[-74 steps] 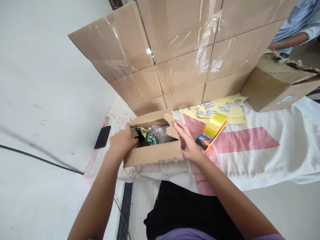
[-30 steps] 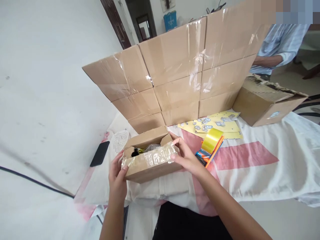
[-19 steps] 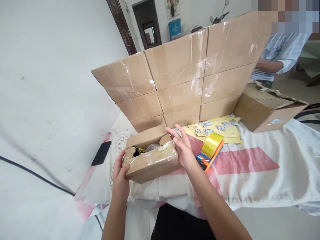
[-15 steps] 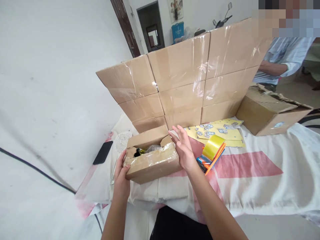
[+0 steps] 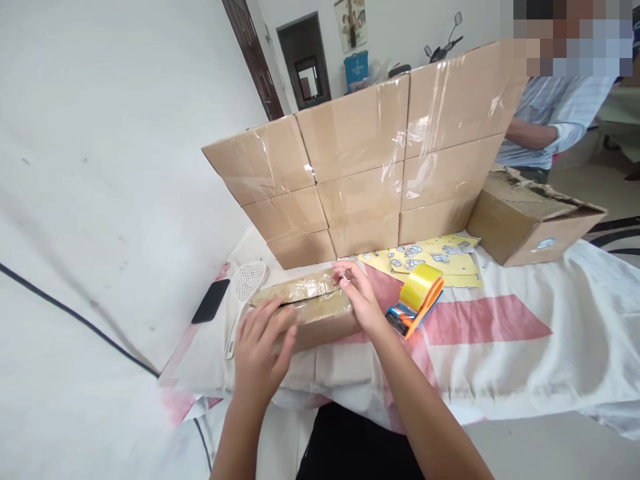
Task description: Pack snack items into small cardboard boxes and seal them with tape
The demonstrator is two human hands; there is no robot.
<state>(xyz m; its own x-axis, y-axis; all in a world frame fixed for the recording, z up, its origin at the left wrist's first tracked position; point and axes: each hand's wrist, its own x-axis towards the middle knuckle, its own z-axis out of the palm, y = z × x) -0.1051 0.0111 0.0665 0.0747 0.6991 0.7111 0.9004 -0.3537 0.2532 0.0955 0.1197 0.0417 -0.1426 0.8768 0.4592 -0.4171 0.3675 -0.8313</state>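
Observation:
A small cardboard box [image 5: 320, 328] with shiny clear tape on its top sits in front of me. Its flaps lie folded over, with a narrow dark gap between them, and the contents are hidden. Over the left part of the box, my left hand [image 5: 264, 343] has its fingers spread, slightly blurred; whether they touch the top I cannot tell. My right hand [image 5: 359, 293] is at the back right corner, thumb and fingers bent around the edge of the flap. Just right of it lie a yellow tape roll [image 5: 419, 288] and orange-handled scissors [image 5: 425, 317].
A tall taped cardboard panel [image 5: 360, 200] stands behind the box. At left are a white mesh swatter [image 5: 250, 280] and a black phone [image 5: 211, 301]. Yellow printed sheets [image 5: 450, 267] and a larger carton [image 5: 525, 227] lie right. A person [image 5: 545, 133] is beyond the panel.
The small box's open top has been covered by its folded flaps. My left hand has moved from the box's left end onto its front top; my right fingers have curled at the back corner.

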